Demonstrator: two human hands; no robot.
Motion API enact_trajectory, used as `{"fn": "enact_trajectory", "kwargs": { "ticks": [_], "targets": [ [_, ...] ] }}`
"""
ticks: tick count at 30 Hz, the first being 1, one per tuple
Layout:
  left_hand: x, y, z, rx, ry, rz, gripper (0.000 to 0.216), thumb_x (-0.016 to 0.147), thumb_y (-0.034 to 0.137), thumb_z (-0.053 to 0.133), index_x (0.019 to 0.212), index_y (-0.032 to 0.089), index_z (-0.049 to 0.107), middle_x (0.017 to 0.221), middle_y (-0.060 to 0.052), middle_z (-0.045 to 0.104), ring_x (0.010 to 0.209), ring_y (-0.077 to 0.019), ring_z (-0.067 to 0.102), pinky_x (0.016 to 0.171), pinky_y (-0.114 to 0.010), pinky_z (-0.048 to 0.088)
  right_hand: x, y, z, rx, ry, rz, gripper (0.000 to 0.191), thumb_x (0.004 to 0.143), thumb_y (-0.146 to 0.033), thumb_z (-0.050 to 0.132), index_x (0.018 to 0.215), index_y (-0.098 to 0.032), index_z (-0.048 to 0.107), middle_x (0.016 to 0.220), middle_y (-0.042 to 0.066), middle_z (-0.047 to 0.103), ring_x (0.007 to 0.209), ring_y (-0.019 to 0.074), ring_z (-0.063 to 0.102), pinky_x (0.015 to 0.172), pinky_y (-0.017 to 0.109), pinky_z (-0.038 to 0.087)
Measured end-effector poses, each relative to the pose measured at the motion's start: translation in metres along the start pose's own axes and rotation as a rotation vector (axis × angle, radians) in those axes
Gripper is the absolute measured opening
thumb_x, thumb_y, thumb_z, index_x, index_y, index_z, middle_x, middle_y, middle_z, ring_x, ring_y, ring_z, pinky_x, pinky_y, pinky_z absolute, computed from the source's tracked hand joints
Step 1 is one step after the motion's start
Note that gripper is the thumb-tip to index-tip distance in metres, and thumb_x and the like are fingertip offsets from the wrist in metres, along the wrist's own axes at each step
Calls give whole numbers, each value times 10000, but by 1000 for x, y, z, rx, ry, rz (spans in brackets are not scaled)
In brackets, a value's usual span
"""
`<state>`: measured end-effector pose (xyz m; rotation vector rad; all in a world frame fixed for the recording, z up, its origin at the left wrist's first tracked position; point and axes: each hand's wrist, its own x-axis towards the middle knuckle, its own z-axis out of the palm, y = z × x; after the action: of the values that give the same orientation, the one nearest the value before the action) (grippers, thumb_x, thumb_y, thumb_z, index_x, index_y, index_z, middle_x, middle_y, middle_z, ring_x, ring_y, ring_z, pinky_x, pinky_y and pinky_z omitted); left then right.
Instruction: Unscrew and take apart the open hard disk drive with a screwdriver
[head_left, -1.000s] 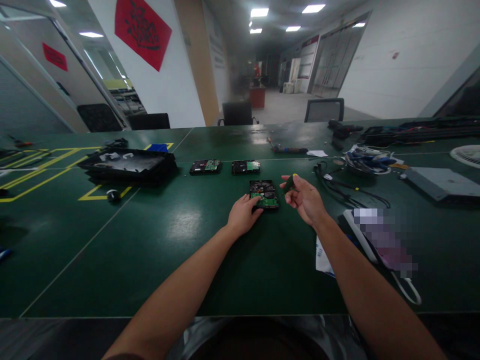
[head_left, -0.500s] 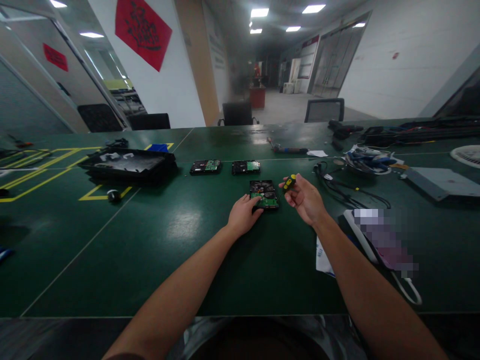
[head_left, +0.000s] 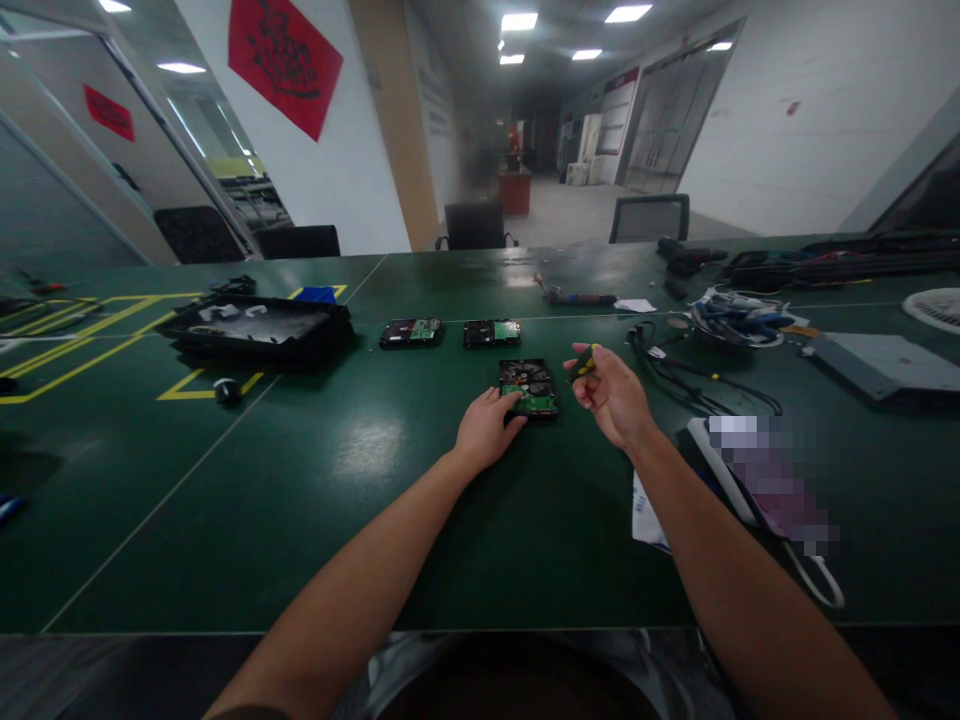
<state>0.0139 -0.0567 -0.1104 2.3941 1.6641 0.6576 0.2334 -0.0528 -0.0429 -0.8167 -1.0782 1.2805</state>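
A hard drive (head_left: pixel 529 386) lies circuit board up on the green table (head_left: pixel 300 480) in front of me. My left hand (head_left: pixel 486 430) rests on its near left corner, fingers curled against it. Just right of the drive my right hand (head_left: pixel 611 397) hovers above the table, fingers closed round a small screwdriver (head_left: pixel 582 363) with a black and yellow handle. Two more hard drives (head_left: pixel 411 333) (head_left: pixel 491 333) lie side by side farther back.
A black tray (head_left: pixel 255 330) sits at the back left beside yellow floor-tape lines, with a small black knob (head_left: pixel 224 391) near it. Cables (head_left: pixel 697 375) and a wire bundle (head_left: pixel 739 318) lie at the right. A grey box (head_left: pixel 885 365) is far right. Chairs stand behind the table.
My right hand has turned the screwdriver in its fingers and drawn slightly closer to the drive. My left hand has stayed on the drive.
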Motion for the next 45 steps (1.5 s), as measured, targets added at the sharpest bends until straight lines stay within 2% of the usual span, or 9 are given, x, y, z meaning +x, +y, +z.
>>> {"fn": "enact_trajectory", "kwargs": {
  "ticks": [5,13,19,22,28,35,42,45],
  "targets": [
    [1,-1,1,1,0,-1,502,962,423,598,1431,243,581,1467,-128,588,1435,-298,472,1164,-455,406,1,-1,0,-12,-1,25,483,879,-678,606,1042,-235,707,1023,70,740,569,104,561,441,258,350],
    [0,-1,1,1,2,-2,506,962,420,600,1435,243,578,1478,-128,578,1438,-298,469,1181,-452,387,1,3,1,-45,64,-42,380,781,-552,790,897,-240,606,1013,47,755,541,92,579,395,224,321],
    [1,-1,1,-7,-4,-5,514,967,425,593,1443,233,572,1480,-146,574,1450,-307,454,1183,-463,382,0,2,1,-46,24,-52,392,863,-590,690,1087,-268,689,1002,39,735,548,93,582,426,239,372],
    [1,-1,1,-10,-9,-8,512,966,423,597,1443,240,570,1479,-143,575,1449,-306,454,1178,-469,388,-1,2,1,-22,6,-29,429,892,-638,620,1062,-253,705,1025,55,730,560,99,587,430,250,372],
    [0,-2,2,-15,-2,0,509,967,419,595,1442,239,570,1476,-136,580,1456,-300,448,1185,-463,385,0,3,1,-12,22,-38,304,854,-528,728,936,-258,617,1023,31,745,560,104,596,418,237,343],
    [0,-1,0,2,12,10,503,967,411,596,1432,218,585,1452,-162,596,1425,-313,486,1165,-449,408,0,2,0,-52,-16,-36,351,870,-526,700,1113,-273,687,1020,28,716,544,88,586,400,230,328],
    [0,-1,1,-6,14,4,500,965,415,594,1430,231,588,1468,-147,585,1437,-304,472,1179,-446,392,-1,3,1,2,-42,-16,367,908,-572,632,1032,-231,683,1057,76,739,680,159,690,530,274,492],
    [0,-1,2,-8,-1,-3,505,966,416,591,1435,230,584,1473,-149,579,1444,-305,463,1179,-451,389,-1,3,0,12,-58,-8,371,921,-578,612,1031,-230,678,1034,78,742,660,157,682,502,268,474]
  ]
}}
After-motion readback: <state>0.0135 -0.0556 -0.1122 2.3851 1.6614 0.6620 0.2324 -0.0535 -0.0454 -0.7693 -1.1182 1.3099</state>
